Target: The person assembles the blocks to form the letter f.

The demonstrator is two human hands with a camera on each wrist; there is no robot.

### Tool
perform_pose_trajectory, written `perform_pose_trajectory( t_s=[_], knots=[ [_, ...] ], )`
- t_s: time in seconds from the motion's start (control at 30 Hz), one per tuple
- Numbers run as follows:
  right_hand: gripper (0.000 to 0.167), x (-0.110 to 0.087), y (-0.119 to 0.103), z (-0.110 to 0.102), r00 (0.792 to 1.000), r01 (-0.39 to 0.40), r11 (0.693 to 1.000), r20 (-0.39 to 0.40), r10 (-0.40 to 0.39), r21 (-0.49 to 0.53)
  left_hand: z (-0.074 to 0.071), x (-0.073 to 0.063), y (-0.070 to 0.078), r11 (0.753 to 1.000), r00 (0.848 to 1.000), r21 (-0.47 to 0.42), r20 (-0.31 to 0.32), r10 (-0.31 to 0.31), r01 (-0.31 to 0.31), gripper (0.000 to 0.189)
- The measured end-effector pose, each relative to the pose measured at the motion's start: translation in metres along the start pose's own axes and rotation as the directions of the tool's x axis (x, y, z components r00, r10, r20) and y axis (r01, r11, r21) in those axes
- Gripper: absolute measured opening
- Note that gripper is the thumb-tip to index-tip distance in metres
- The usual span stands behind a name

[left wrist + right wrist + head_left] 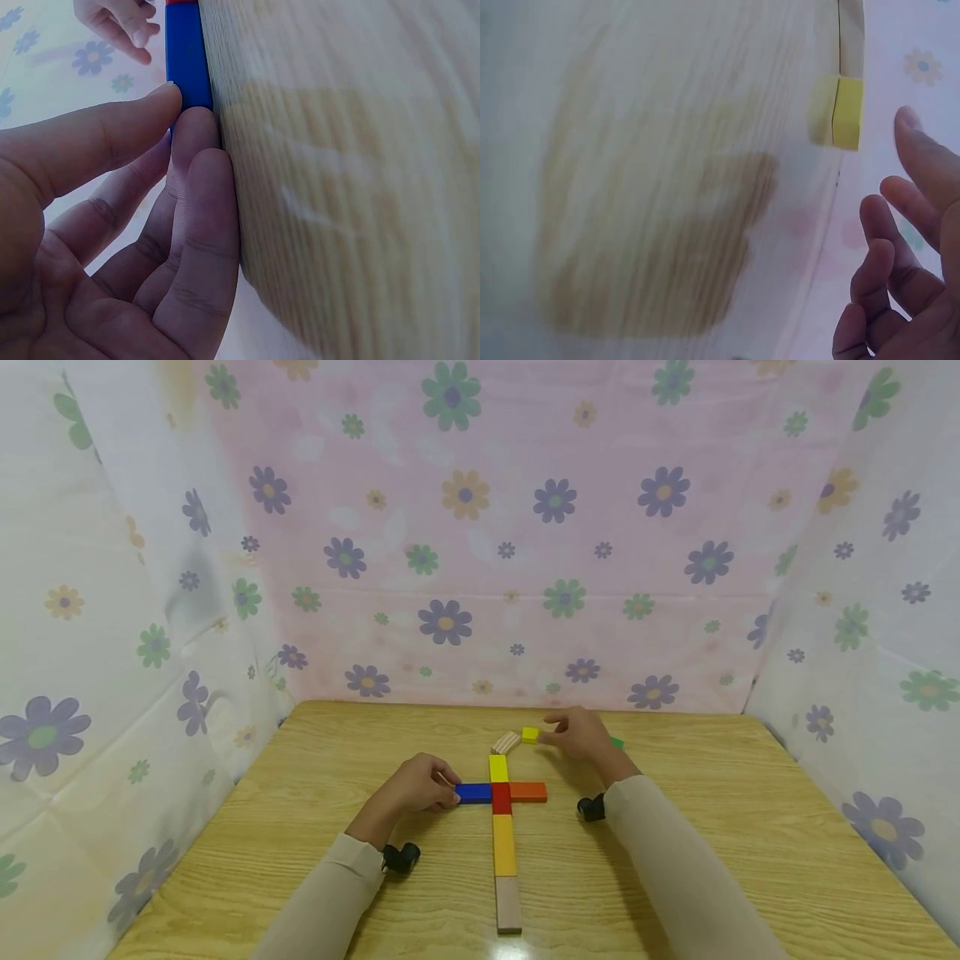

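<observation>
My left hand [420, 783] pinches the outer end of a blue block [474, 793] between thumb and fingertips. In the left wrist view the blue block [187, 56] lies flat on the table with the fingers around its near end. The blue block's other end meets a red block [501, 798] at the centre of a cross of blocks. Near the table's back edge, my right hand [581, 735] is beside a small yellow block [530, 735]. The right wrist view shows its thumb and fingers spread, apart from that yellow block [847, 112], holding nothing.
The cross also has a yellow block [498, 768] behind the red one, an orange block [528, 792] on its right, then an amber block [505, 845] and a plain wooden block [508, 904] in front. Ridged pale wood [507, 742] and a partly hidden green block [617, 743] lie farther back.
</observation>
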State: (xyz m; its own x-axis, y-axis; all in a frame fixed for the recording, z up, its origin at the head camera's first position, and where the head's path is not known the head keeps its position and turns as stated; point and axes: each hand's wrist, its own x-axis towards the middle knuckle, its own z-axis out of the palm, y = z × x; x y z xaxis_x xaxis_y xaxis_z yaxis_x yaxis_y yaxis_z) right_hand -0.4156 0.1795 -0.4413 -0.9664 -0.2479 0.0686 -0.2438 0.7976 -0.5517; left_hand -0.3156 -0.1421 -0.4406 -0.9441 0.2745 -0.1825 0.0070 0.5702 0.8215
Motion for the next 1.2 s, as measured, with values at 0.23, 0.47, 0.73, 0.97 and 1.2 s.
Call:
perform_pose_trajectory(
  t_s=[0.23, 0.47, 0.73, 0.97, 1.2],
  knots=[
    [0.059, -0.008, 0.018, -0.017, 0.997, -0.070, 0.996, -0.008, 0.071, 0.058, 0.000, -0.001, 0.000, 1.000, 1.000, -0.007, -0.001, 0.000, 0.000, 0.020],
    [0.063, -0.023, 0.044, -0.036, 0.996, -0.070, 0.995, -0.054, 0.074, 0.070, -0.001, -0.001, 0.001, 1.000, 1.000, 0.000, 0.000, 0.007, -0.007, 0.020],
    [0.067, -0.042, 0.075, -0.051, 0.993, -0.111, 0.985, -0.028, 0.116, 0.135, -0.002, -0.001, 0.000, 1.000, 1.000, -0.001, 0.001, 0.015, -0.015, 0.019],
    [0.070, -0.059, 0.095, -0.054, 0.986, -0.150, 0.949, -0.025, 0.163, 0.276, -0.002, 0.000, -0.001, 1.000, 1.000, -0.011, 0.016, 0.015, -0.014, 0.020],
    [0.065, -0.067, 0.099, -0.053, 0.980, -0.191, 0.931, 0.010, 0.198, 0.311, -0.001, -0.002, 0.000, 1.000, 1.000, -0.014, 0.022, 0.019, -0.019, 0.021]
  ],
)
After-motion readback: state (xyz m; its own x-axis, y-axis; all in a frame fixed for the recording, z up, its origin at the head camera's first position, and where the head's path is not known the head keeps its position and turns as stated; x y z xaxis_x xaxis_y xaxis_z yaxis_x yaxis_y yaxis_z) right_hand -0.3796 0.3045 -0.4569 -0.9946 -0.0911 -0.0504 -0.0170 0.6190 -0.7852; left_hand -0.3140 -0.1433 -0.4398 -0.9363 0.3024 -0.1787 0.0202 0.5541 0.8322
